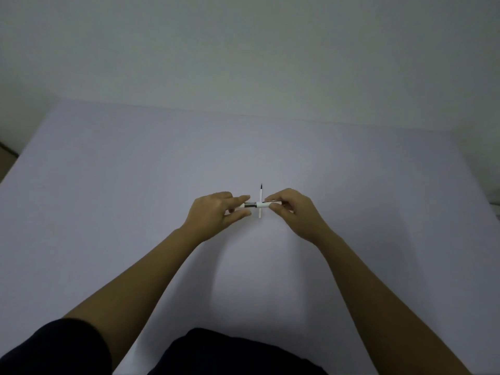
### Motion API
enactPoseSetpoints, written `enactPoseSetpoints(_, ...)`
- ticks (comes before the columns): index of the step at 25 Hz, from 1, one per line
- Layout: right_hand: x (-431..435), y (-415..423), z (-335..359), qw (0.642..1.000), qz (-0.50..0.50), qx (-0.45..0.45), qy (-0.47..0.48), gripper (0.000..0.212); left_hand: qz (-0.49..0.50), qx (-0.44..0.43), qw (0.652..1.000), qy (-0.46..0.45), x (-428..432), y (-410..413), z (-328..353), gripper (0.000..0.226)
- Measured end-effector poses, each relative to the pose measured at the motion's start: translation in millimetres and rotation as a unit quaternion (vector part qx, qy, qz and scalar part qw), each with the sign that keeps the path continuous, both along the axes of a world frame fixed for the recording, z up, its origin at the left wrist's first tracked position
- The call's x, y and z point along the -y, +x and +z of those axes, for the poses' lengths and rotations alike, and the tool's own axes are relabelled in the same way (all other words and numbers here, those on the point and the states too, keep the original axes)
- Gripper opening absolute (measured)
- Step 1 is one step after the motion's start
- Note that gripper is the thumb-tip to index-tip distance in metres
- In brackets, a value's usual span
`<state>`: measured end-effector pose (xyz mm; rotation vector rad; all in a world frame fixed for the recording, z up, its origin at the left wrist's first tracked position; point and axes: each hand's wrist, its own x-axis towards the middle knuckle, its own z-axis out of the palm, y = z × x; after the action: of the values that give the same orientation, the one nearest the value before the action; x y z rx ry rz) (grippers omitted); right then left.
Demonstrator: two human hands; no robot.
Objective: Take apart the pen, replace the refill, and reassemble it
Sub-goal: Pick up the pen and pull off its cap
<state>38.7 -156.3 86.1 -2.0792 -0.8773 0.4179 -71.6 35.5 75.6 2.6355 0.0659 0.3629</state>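
Observation:
A white pen [257, 204] is held level above the table between both hands. My left hand [216, 216] pinches its left part, and my right hand [290, 212] pinches its right part. A short dark metallic stretch shows in the gap between the two white parts. A thin white refill [260, 197] with a dark tip lies on the table just behind the pen, pointing away from me. Its middle is hidden by the pen.
The table [135, 212] is covered with a plain pale sheet and ends at a pale wall [243, 50] behind. My dark sleeves and clothing fill the bottom edge.

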Motion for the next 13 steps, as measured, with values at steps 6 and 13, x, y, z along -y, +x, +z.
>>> enactPoseSetpoints(6,13,23,-17,0.964,-0.159,-0.213,0.032,0.017,0.072,-0.049,0.991,-0.103,-3,0,-10,0.031)
enactPoseSetpoints(13,-5,45,-53,0.968,-0.119,-0.116,-0.188,0.021,0.094,-0.053,0.978,-0.178,0,26,-11,0.033)
